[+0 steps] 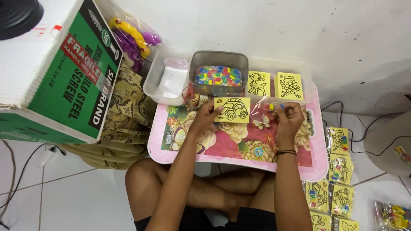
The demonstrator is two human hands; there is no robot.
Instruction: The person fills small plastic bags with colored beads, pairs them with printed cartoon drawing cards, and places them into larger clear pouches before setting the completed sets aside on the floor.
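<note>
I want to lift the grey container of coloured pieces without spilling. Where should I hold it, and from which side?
Probably take the grey container by its two short side walls, hands coming from left and right. It stands upright and open-topped, full of small coloured pieces, so a level two-sided hold seems safest. A clear tray sits close on its left and yellow picture cards on its right, leaving little room.
</note>
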